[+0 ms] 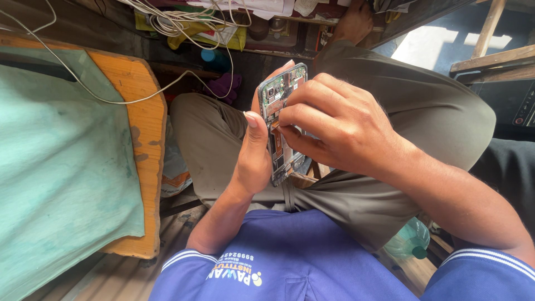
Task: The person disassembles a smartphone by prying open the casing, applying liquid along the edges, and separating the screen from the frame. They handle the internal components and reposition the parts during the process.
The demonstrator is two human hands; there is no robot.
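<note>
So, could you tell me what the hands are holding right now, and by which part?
The left hand grips an opened phone by its long edges, circuit side up. The right hand rests fingertips on its insides.

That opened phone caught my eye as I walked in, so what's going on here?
A seated person holds an opened phone, back cover off and circuit boards showing, above their lap. The left hand grips it along its edge, thumb on the near side. The right hand presses its fingertips onto the exposed parts. A wooden table with a green mat stands beside them, white cables beyond.
</note>
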